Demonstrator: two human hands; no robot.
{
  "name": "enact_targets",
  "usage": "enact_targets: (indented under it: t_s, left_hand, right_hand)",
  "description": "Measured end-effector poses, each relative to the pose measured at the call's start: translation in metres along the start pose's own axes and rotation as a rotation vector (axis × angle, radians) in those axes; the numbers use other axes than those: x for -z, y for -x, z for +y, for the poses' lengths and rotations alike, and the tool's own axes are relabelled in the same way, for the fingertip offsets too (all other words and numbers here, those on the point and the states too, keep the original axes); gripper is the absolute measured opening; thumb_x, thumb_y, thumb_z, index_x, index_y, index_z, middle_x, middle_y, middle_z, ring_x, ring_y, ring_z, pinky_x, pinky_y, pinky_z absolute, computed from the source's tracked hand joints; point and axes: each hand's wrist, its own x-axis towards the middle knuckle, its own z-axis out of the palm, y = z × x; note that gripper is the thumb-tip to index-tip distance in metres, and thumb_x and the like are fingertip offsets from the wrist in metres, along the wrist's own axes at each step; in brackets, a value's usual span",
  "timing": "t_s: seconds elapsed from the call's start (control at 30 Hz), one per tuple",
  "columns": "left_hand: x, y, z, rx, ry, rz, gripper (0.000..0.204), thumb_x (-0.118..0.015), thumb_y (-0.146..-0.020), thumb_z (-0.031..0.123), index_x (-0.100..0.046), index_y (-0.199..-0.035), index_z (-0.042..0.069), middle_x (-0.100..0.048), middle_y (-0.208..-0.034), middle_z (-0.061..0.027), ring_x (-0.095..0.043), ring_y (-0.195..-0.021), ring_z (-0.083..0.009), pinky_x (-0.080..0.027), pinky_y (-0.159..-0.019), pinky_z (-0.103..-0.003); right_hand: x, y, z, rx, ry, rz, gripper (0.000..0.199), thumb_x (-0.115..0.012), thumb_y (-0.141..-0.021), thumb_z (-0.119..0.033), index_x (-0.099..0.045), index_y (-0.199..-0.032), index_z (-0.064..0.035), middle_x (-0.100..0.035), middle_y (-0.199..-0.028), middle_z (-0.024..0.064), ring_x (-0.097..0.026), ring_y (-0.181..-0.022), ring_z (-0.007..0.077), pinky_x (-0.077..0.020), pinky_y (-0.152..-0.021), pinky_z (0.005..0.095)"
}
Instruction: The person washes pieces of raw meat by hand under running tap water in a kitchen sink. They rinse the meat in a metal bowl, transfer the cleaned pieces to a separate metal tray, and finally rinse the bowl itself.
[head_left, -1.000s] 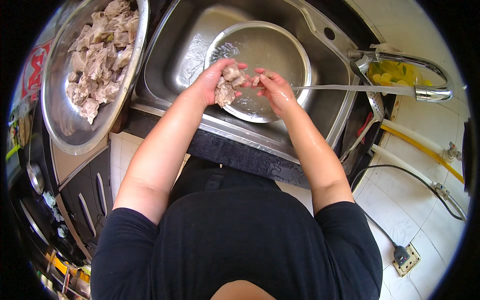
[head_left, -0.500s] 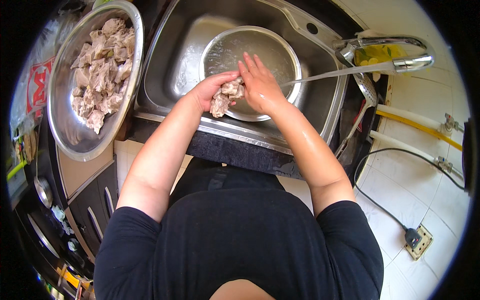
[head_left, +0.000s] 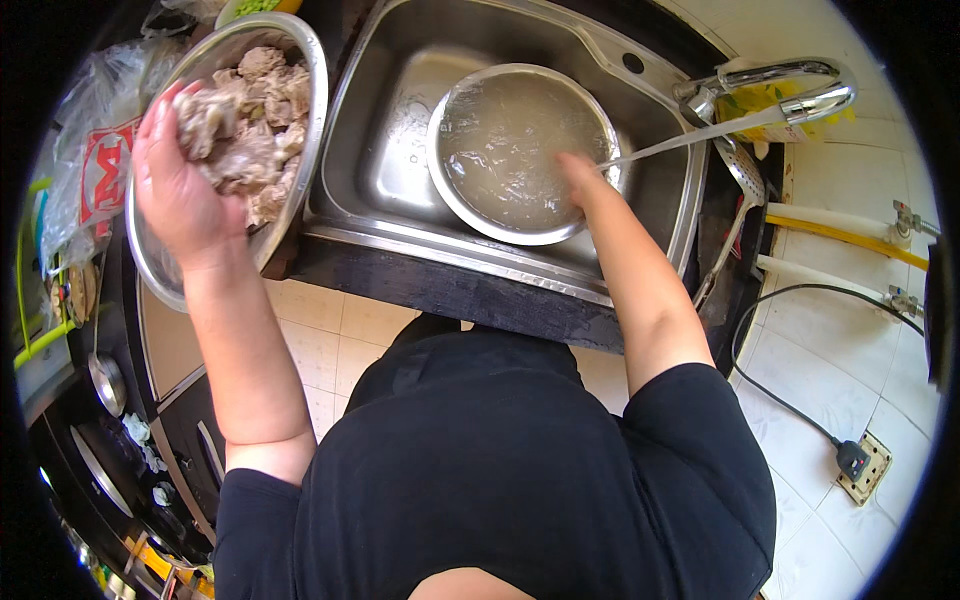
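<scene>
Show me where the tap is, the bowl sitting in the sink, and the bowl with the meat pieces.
Tap (head_left: pixel 800 85), head view, on its curved chrome spout.
Bowl in the sink (head_left: pixel 452 195), head view, on its metal rim at the left.
Bowl of meat pieces (head_left: pixel 318 70), head view, on its right rim.

Left hand (head_left: pixel 185 190) cupped, right hand (head_left: pixel 580 175) lowered

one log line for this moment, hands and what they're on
left hand: holds meat piece over meat bowl | right hand: in water bowl in sink | tap: running
</scene>
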Motion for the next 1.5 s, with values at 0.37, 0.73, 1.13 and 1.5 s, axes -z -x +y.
enact_targets:
  t_s: [0.37, 0.73, 1.13, 1.5]
  left_hand:
    - [0.047, 0.020, 0.003, -0.557, -0.901, -0.179, 0.023, -0.059, -0.076, 0.009, -0.057, -0.098, 0.001, -0.052, -0.108, -0.0161, -0.049, -0.102, -0.0231, -0.036, -0.089, -0.032]
    - [-0.005, 0.098, -0.086, -0.043, -0.674, -0.948, 0.012, -0.057, -0.076, 0.008, -0.059, -0.085, 0.001, -0.060, -0.085, -0.0101, -0.057, -0.080, -0.0212, -0.045, -0.070, -0.030]
    - [-0.034, 0.115, -0.183, 0.654, -0.459, -0.794, 0.042, -0.055, -0.081, 0.013, -0.043, -0.118, 0.000, -0.056, -0.107, -0.0105, -0.055, -0.088, -0.0148, -0.044, -0.074, -0.026]
    - [-0.023, 0.101, -0.170, 0.816, -0.335, -0.440, 0.026, -0.046, -0.084, 0.006, -0.051, -0.108, 0.003, -0.056, -0.098, -0.0076, -0.055, -0.080, -0.0123, -0.043, -0.064, -0.022]
  right_hand:
    - [-0.069, -0.070, 0.003, 0.311, 0.353, 0.098, 0.057, -0.058, -0.072, -0.024, -0.040, -0.123, -0.0043, -0.046, -0.119, 0.0212, -0.047, -0.107, 0.0319, -0.0386, -0.088, 0.0391]
    - [-0.116, -0.027, 0.048, 0.578, 0.968, -0.343, 0.026, -0.053, -0.070, -0.018, -0.062, -0.089, -0.0031, -0.060, -0.089, 0.0193, -0.059, -0.080, 0.0336, -0.0464, -0.073, 0.0382]
    - [-0.049, 0.089, -0.049, 0.323, -0.032, -0.465, 0.026, -0.061, -0.077, -0.016, -0.059, -0.098, -0.0022, -0.061, -0.092, 0.0074, -0.056, -0.081, 0.0137, -0.0433, -0.074, 0.0255]
    - [-0.057, 0.033, -0.011, 0.497, 0.265, -0.312, 0.031, -0.053, -0.081, -0.025, -0.059, -0.103, -0.0031, -0.061, -0.094, 0.0094, -0.056, -0.083, 0.0175, -0.0431, -0.076, 0.0274]
